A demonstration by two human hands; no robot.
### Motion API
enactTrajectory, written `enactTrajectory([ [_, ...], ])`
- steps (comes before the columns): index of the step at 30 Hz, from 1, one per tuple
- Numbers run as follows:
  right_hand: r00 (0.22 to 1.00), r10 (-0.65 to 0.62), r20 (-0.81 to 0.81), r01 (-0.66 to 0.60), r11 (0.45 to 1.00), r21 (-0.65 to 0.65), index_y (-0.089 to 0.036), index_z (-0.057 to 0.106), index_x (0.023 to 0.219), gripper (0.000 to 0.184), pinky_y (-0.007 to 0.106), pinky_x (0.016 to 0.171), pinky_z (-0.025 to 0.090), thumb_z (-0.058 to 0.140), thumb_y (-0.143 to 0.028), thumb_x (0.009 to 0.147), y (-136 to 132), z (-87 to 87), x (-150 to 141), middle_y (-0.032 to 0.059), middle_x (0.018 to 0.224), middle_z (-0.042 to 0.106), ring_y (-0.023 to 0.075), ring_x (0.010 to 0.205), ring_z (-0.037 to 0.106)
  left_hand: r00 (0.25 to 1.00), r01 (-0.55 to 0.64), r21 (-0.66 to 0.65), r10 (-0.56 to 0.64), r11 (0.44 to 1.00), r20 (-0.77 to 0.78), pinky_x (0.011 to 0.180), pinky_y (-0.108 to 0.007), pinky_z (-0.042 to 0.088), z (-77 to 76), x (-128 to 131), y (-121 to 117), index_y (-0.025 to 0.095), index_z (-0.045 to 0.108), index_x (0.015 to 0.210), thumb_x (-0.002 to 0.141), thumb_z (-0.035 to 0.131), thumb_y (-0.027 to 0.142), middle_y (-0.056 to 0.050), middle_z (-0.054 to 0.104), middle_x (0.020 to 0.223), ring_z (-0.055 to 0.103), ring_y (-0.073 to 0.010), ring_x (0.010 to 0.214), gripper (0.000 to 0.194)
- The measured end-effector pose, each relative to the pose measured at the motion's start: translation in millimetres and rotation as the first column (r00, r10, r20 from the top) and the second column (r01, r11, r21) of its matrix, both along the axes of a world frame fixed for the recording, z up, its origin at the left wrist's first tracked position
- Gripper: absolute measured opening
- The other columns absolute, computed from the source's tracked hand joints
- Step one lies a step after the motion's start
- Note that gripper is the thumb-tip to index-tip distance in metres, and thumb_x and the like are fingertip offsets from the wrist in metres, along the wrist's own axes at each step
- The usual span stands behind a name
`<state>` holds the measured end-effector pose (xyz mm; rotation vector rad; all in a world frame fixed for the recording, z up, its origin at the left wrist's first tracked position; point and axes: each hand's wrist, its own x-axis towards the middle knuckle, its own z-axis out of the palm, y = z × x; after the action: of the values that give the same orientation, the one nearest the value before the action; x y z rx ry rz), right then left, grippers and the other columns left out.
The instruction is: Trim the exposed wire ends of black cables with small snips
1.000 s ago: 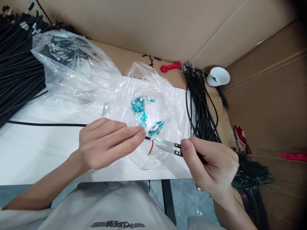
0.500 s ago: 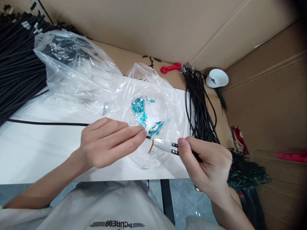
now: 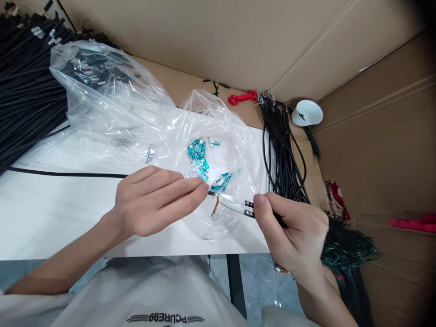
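Note:
My left hand (image 3: 156,200) pinches a black cable (image 3: 68,174) close to its stripped end. Thin coloured wires (image 3: 215,206), orange and red-brown among them, hang down from that end. Thread snips (image 3: 236,205) are held in my right hand (image 3: 293,227), their blades pointing left with the tips at the cable end beside the wires. My right fingers and thumb wrap round the handles. Beneath both hands lies a clear plastic bag (image 3: 238,159) with small teal-and-silver pieces (image 3: 197,154) in loose heaps.
Black cables (image 3: 27,91) are piled at the left, partly under another clear bag (image 3: 116,104). A second cable bundle (image 3: 284,154) lies right, near a red tool (image 3: 243,97) and a white cup (image 3: 307,113). Cardboard walls (image 3: 211,36) stand behind. Dark green strands (image 3: 350,245) hang at the right.
Both hands stay nearly where they were, and the snips' tips remain at the cable end. The view has shifted very slightly.

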<state>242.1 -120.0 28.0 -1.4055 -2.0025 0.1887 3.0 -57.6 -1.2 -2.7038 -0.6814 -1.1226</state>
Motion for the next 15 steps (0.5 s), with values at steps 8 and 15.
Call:
enactTrajectory([
  [8,1.0,-0.001,0.003,0.001,1.0,0.007,-0.018,0.032,0.057,0.043,0.023,0.043,0.016,0.057,-0.007,0.091,0,0.0,-1,-0.0077,0.056,0.018,0.0031,0.045,0.019,0.995,-0.005,0.09,-0.004,0.996,0.103,0.055,-0.028,0.044,-15.8,2,5,0.017,0.07,0.098,0.095,0.056,0.002,0.002,0.079,0.094,0.067,-0.0116,0.073,0.021],
  [15,1.0,-0.023,0.01,0.023,1.0,-0.007,-0.017,0.033,0.056,0.044,0.023,0.043,0.016,0.057,-0.008,0.091,-1,1.9,-2,-0.0075,0.056,0.018,0.0034,0.045,0.018,0.995,-0.004,0.099,-0.006,0.995,0.102,0.055,-0.028,0.044,-13.3,1,4,0.018,0.069,0.1,0.095,0.054,0.001,0.002,0.078,0.095,0.067,-0.0112,0.074,0.023],
])
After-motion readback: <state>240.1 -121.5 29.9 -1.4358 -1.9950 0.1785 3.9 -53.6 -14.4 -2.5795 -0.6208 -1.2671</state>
